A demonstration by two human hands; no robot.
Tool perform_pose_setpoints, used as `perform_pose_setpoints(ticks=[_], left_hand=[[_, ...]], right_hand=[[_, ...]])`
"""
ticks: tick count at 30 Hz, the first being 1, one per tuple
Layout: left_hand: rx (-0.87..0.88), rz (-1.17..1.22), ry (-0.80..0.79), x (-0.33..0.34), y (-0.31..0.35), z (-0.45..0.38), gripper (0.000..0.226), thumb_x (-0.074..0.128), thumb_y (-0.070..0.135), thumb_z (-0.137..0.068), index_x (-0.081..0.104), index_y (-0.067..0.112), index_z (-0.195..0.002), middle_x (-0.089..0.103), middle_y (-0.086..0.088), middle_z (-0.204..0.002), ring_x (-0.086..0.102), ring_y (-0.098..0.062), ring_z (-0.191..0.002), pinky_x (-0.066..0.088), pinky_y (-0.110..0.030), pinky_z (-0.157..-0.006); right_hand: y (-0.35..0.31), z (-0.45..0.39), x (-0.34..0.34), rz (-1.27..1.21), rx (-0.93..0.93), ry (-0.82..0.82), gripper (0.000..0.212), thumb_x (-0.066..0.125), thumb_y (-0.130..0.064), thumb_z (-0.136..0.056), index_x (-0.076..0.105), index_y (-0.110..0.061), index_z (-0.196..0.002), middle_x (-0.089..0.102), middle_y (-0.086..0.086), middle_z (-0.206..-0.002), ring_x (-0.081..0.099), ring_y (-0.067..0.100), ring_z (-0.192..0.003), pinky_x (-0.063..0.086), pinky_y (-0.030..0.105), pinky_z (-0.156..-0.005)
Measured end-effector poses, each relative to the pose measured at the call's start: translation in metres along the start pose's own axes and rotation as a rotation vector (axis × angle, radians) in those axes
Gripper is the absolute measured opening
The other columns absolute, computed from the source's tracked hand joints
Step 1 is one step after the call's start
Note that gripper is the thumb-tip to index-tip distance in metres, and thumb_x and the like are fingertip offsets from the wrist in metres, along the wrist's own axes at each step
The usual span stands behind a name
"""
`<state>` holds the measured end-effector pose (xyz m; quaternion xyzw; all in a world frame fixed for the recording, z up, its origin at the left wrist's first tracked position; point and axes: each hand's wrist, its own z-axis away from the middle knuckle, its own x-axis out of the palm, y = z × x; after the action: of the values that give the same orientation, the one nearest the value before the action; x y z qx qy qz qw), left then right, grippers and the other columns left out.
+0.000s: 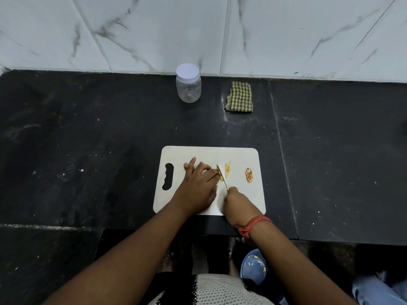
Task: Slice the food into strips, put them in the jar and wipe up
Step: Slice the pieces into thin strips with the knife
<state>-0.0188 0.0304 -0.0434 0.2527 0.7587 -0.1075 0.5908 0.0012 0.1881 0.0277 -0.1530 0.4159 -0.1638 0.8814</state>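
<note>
On the white cutting board (240, 194) my left hand (198, 186) holds a brown piece of food (186, 165) down, fingers curled over it. My right hand (236, 205) grips a small yellow-handled knife (222, 176), its blade set against the food beside my left fingertips. A few cut yellow strips (228, 167) lie just right of the blade. A brown peel piece (249, 175) rests further right on the board. The clear plastic jar (188, 83) with its white lid on stands at the back of the counter. A green checked cloth (239, 96) lies folded to its right.
The black stone counter (88, 150) meets a marble-tiled wall (154, 29) behind. A blue bin (253, 267) sits on the floor below the counter edge, near my right arm.
</note>
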Motion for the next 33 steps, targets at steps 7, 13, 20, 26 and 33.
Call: perform_pose_setpoints(ticks=[7,13,20,26,33], left_hand=[[-0.008,-0.066,-0.020,-0.003,0.004,-0.001,0.030,0.053,0.027,-0.089,0.069,0.014,-0.110,0.066,0.002,-0.112,0.057,-0.027,-0.109,0.027,-0.061,-0.115],[-0.021,-0.118,-0.052,-0.001,0.006,-0.003,0.033,0.053,0.026,-0.087,0.069,0.012,-0.113,0.066,0.001,-0.112,0.057,-0.027,-0.108,0.027,-0.059,-0.115],[-0.027,-0.124,-0.052,-0.002,0.008,-0.004,0.029,0.054,0.024,-0.086,0.070,0.014,-0.107,0.066,0.000,-0.111,0.057,-0.027,-0.108,0.029,-0.059,-0.115],[-0.049,-0.127,-0.054,-0.003,0.010,-0.004,0.028,0.056,0.025,-0.086,0.071,0.013,-0.106,0.067,0.000,-0.111,0.057,-0.027,-0.107,0.031,-0.060,-0.113],[-0.069,-0.133,-0.071,-0.004,0.013,-0.005,0.027,0.052,0.023,-0.088,0.071,0.012,-0.104,0.067,-0.002,-0.109,0.057,-0.029,-0.106,0.031,-0.060,-0.112]], right_hand=[[-0.001,-0.002,0.002,0.000,0.025,-0.029,0.030,0.039,-0.011,-0.099,0.041,0.000,-0.128,0.055,0.021,-0.122,0.057,0.035,-0.112,0.037,0.029,-0.078],[0.002,0.005,-0.003,0.013,0.045,-0.048,0.028,0.039,-0.010,-0.099,0.043,0.001,-0.125,0.057,0.020,-0.119,0.058,0.035,-0.110,0.039,0.029,-0.077],[0.004,0.010,-0.004,0.030,0.047,-0.091,0.020,0.039,-0.007,-0.100,0.047,-0.001,-0.117,0.059,0.018,-0.110,0.060,0.035,-0.105,0.039,0.028,-0.074],[0.005,0.019,-0.006,-0.010,0.035,-0.095,0.012,0.037,-0.003,-0.099,0.048,-0.004,-0.101,0.029,0.001,-0.069,0.051,0.018,-0.076,0.036,0.027,-0.062],[0.014,0.015,0.000,-0.037,0.071,-0.108,0.030,0.038,-0.013,-0.101,0.048,-0.001,-0.127,0.032,-0.005,-0.073,0.029,0.006,-0.060,0.027,0.016,-0.055]])
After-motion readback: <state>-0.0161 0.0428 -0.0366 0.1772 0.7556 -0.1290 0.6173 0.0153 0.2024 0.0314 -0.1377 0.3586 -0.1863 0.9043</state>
